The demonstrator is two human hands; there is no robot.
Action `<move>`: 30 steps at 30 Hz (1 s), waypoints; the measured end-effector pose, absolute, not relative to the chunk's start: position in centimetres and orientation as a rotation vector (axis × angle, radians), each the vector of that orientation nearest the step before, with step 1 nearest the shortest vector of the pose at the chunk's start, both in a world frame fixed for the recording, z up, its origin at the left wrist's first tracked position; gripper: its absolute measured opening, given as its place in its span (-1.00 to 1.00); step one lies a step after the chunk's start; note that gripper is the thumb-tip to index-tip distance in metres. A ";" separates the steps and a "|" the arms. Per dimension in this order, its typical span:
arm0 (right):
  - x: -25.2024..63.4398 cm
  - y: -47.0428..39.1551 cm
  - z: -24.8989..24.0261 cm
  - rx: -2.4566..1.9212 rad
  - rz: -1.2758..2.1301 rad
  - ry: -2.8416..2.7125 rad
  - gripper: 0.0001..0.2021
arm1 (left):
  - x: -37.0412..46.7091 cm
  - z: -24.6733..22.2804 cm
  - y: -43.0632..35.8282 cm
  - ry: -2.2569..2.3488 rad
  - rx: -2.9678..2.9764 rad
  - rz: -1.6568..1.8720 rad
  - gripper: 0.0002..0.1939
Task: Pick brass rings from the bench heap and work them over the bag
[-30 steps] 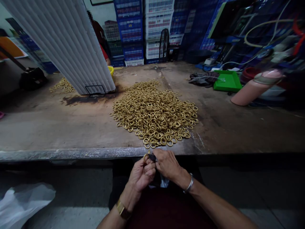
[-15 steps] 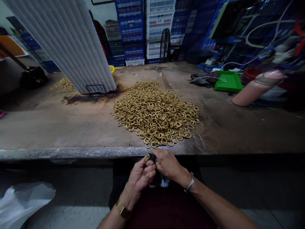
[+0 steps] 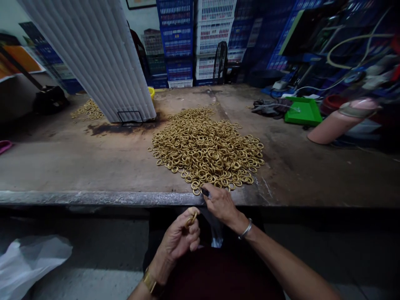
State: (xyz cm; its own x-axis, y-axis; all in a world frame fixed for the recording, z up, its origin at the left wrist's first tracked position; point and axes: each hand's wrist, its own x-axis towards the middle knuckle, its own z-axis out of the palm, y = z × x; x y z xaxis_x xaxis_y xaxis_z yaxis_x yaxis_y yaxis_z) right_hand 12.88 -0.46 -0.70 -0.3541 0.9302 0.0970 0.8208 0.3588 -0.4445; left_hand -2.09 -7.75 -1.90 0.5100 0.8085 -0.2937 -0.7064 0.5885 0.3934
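Note:
A heap of brass-coloured rings (image 3: 206,146) lies on the worktable near its front edge. Just below that edge, my left hand (image 3: 180,236) pinches a brass ring (image 3: 193,218) between thumb and fingers; whether a second one is with it I cannot tell. My right hand (image 3: 221,205) is closed round a small dark tool (image 3: 205,192), its exact kind hidden by the fingers. The tool's tip and my fingertips reach the nearest rings of the heap. A clear plastic piece (image 3: 216,237) hangs below my right hand.
A white corrugated panel (image 3: 103,62) leans over a smaller ring pile (image 3: 89,110) at left. On the right stand a green tray (image 3: 303,111), a dark crumpled cloth (image 3: 271,107) and a pink bottle (image 3: 339,123). Crates (image 3: 179,41) are stacked behind; a white bag (image 3: 34,262) lies lower left.
My hands have come apart. The right one has moved up to the heap's near edge with the dark tool, while the left stays below the table edge, holding the ring.

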 end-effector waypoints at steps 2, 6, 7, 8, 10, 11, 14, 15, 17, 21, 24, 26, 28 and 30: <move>12.3 -0.1 -0.7 -1.553 0.445 -2.309 -0.74 | -2.7 -2.2 -7.7 0.487 0.254 0.973 -0.81; 10.8 0.3 -0.3 -1.608 0.407 -2.393 -0.75 | -3.2 -2.0 -7.5 0.515 0.193 0.998 -0.84; 10.5 0.3 -0.1 -1.628 0.392 -2.416 -0.76 | -3.3 -1.9 -7.4 0.520 0.187 0.997 -0.84; 10.2 0.4 0.0 -1.648 0.376 -2.437 -0.77 | -3.3 -1.7 -7.3 0.527 0.185 1.001 -0.84; 9.8 0.5 0.2 -1.684 0.348 -2.474 -0.80 | -3.3 -1.6 -7.1 0.549 0.172 1.034 -0.85; 9.6 0.6 0.3 -1.699 0.333 -2.487 -0.83 | -3.3 -1.5 -7.0 0.562 0.152 1.058 -0.85; 9.4 0.8 0.1 -1.718 0.279 -2.511 -0.84 | -3.3 -1.6 -6.7 0.594 0.071 1.115 -0.79; 9.4 0.8 0.0 -1.721 0.258 -2.510 -0.83 | -3.3 -1.7 -6.6 0.606 0.052 1.121 -0.78; 9.5 0.9 -0.2 -1.719 0.233 -2.498 -0.82 | -3.2 -1.6 -6.2 0.645 0.051 1.128 -0.76; 10.1 1.2 -0.4 -1.676 0.302 -2.402 -0.82 | -2.9 -0.9 -5.1 0.774 0.210 1.200 -0.75; 10.9 1.7 -0.3 -1.541 0.543 -2.174 -0.89 | -2.6 -0.2 -3.9 0.908 0.417 1.260 -0.69; 11.5 1.9 -0.1 -1.435 0.864 -1.926 -0.86 | -2.3 0.0 -3.1 0.979 0.551 1.292 -0.64; 12.1 1.7 0.3 -1.324 1.252 -1.626 -0.79 | -1.8 0.1 -2.5 1.007 0.668 1.293 -0.60; 12.6 1.3 0.7 -1.196 1.574 -1.344 -0.75 | -1.3 0.2 -2.2 1.000 0.744 1.249 -0.60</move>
